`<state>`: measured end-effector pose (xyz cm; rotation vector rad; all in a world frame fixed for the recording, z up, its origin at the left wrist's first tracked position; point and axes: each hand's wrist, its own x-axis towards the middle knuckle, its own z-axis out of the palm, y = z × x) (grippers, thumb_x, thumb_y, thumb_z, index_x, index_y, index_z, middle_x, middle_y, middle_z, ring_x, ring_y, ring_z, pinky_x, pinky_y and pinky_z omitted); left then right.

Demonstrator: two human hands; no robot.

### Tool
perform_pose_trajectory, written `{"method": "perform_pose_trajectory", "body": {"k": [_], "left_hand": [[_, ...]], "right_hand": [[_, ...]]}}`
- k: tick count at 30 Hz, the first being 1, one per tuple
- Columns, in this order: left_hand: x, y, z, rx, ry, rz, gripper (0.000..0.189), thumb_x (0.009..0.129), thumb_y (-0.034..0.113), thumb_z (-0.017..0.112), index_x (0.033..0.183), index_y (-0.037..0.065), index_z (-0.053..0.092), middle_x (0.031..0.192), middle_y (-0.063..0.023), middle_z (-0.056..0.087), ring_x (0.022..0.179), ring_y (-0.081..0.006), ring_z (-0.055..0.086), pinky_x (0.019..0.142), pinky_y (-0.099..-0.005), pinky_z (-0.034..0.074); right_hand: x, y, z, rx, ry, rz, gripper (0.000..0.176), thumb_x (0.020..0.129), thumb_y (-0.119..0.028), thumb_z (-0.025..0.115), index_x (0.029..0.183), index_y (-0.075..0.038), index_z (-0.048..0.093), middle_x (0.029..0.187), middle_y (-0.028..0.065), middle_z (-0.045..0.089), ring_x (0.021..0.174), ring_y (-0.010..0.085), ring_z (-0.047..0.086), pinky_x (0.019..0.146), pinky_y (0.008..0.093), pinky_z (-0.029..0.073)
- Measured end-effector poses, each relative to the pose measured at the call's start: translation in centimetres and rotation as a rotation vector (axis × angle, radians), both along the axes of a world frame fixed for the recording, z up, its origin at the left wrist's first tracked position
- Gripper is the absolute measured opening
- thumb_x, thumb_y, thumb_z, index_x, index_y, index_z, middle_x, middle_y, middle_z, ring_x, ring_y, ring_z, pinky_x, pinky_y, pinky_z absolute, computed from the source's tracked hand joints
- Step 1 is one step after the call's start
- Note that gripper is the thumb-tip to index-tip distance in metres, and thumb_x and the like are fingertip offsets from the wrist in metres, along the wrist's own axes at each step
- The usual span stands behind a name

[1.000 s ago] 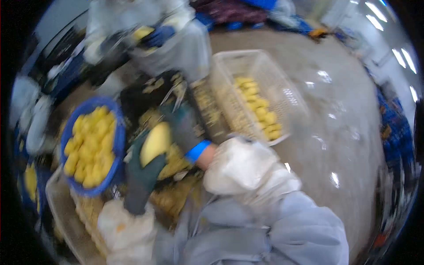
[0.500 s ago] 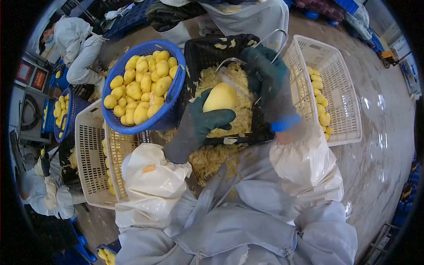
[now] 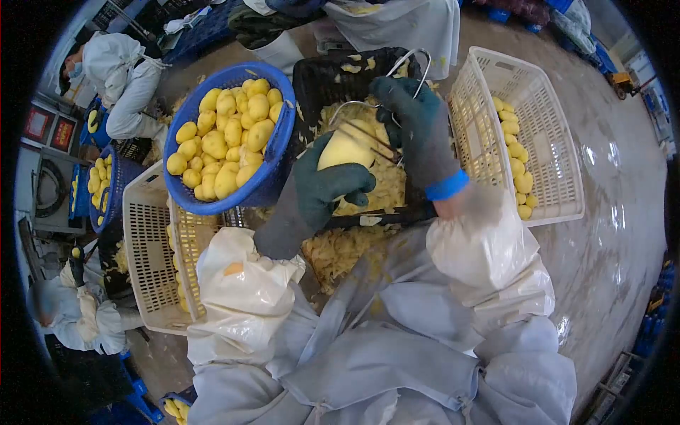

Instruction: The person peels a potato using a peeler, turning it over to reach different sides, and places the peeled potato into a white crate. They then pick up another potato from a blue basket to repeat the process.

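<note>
My left hand (image 3: 324,185), in a dark green and grey glove, is closed around a large peeled-looking yellow potato (image 3: 346,150). The gloved right hand (image 3: 416,119), with a blue band at its wrist, grips a peeler (image 3: 370,139) bent from metal wire. Its blade end lies across the upper right side of the potato, and a wire loop sticks up beyond the fingers. Both hands are above a black crate (image 3: 306,86) holding a heap of pale yellow peelings (image 3: 379,200).
Left of the crate is a blue basket (image 3: 278,166) full of yellow potatoes. White crates stand at the right (image 3: 559,156) and left (image 3: 145,255), with potatoes inside. More peelings (image 3: 333,265) lie below the black crate. Two co-workers (image 3: 120,71) are at the left.
My right hand has moved slightly left and up, bringing the peeler's blade across the potato. My left hand has shifted slightly left with the potato.
</note>
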<state>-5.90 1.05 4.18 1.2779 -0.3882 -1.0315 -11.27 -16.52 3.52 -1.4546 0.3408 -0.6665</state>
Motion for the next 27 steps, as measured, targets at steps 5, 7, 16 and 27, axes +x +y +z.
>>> {"method": "perform_pose_trajectory", "body": {"k": [5, 7, 16, 27], "left_hand": [[-0.5, -0.7, -1.8, -0.180, 0.212, 0.037, 0.038, 0.078, 0.006, 0.067, 0.113, 0.003, 0.055, 0.088, -0.0058, 0.058, 0.077, -0.0123, 0.060, 0.061, -0.0248, 0.050], [-0.3, -1.0, -1.2, -0.150, 0.157, -0.005, 0.042, 0.077, 0.006, 0.067, 0.116, 0.004, 0.053, 0.090, -0.0058, 0.058, 0.075, -0.0122, 0.060, 0.060, -0.0248, 0.050], [-0.8, -0.7, 1.0, -0.104, 0.234, -0.052, 0.059, 0.074, 0.015, 0.068, 0.128, 0.006, 0.046, 0.092, -0.0100, 0.060, 0.064, -0.0119, 0.057, 0.047, -0.0232, 0.045], [0.5, 0.3, -0.9, -0.123, 0.460, -0.026, 0.050, 0.086, 0.041, 0.058, 0.100, -0.006, 0.054, 0.065, -0.0054, 0.053, 0.037, -0.0097, 0.042, 0.032, -0.0210, 0.034]], "right_hand": [[1.2, -1.4, -0.5, 0.111, 0.018, -0.113, 0.023, 0.084, -0.025, 0.067, 0.082, -0.001, 0.068, 0.069, 0.0011, 0.062, 0.061, 0.0087, 0.053, 0.055, 0.0258, 0.042], [0.9, -1.7, -0.8, 0.166, 0.010, -0.109, 0.024, 0.084, -0.025, 0.066, 0.082, -0.001, 0.068, 0.069, 0.0006, 0.061, 0.060, 0.0081, 0.052, 0.054, 0.0257, 0.041], [1.4, -5.5, -0.6, 0.408, -0.139, -0.310, 0.023, 0.086, -0.026, 0.066, 0.090, -0.003, 0.064, 0.073, 0.0009, 0.059, 0.061, 0.0092, 0.056, 0.052, 0.0208, 0.043], [0.9, -3.4, -0.1, 0.267, -0.108, -0.266, 0.025, 0.086, -0.029, 0.066, 0.090, -0.004, 0.066, 0.074, -0.0001, 0.060, 0.061, 0.0082, 0.051, 0.055, 0.0237, 0.040]]}}
